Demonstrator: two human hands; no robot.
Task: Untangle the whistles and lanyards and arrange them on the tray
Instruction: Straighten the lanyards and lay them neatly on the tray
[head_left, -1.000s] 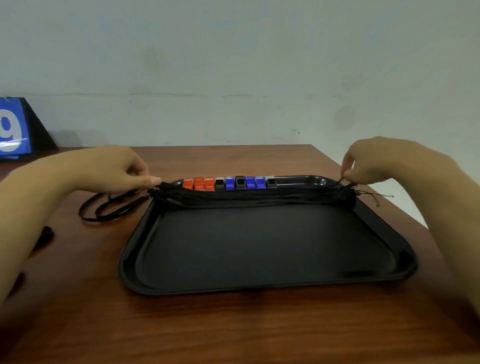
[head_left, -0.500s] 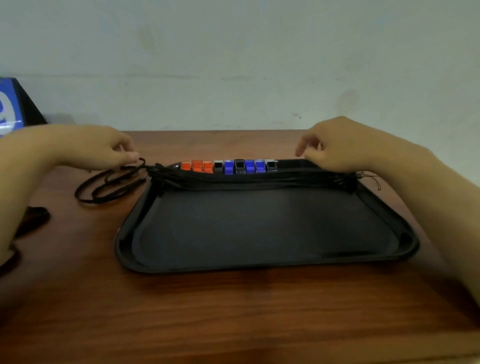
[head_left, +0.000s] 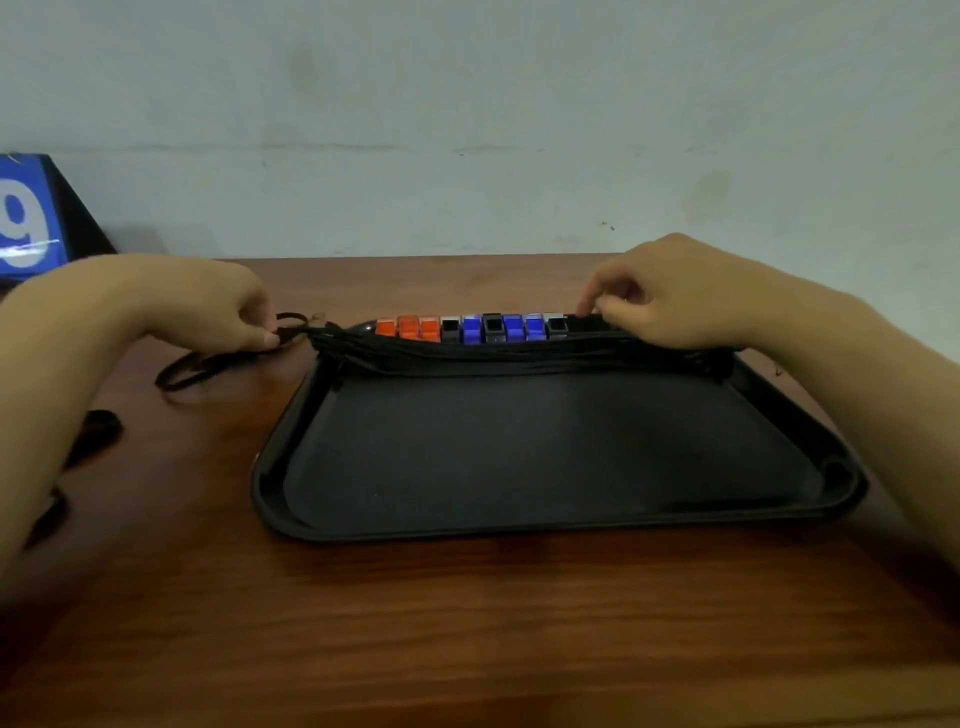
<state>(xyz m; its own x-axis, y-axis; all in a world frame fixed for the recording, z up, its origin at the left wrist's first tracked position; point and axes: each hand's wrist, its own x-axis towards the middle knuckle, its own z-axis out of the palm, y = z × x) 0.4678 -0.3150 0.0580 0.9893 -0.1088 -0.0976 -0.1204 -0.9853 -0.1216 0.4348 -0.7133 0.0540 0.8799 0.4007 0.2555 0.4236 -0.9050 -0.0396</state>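
Note:
A black tray (head_left: 545, 525) lies on the wooden table. Along its far edge stands a row of several whistles (head_left: 470, 328), orange at the left, then black and blue. A bundle of black lanyards (head_left: 509, 357) stretches across the tray just in front of them. My left hand (head_left: 208, 306) pinches a loose black lanyard (head_left: 202, 366) that loops over the table left of the tray. My right hand (head_left: 670, 296) rests over the right end of the whistle row, its fingertips touching the lanyards there; what it grips is hidden.
A blue sign with a white 9 (head_left: 26, 218) stands at the back left against the wall. Dark cord pieces (head_left: 93, 431) lie on the table under my left forearm. The table's right edge runs close behind my right arm.
My right hand left the tray's right corner and moved left to the end of the whistle row. My left hand shifted left onto the loose lanyard loop.

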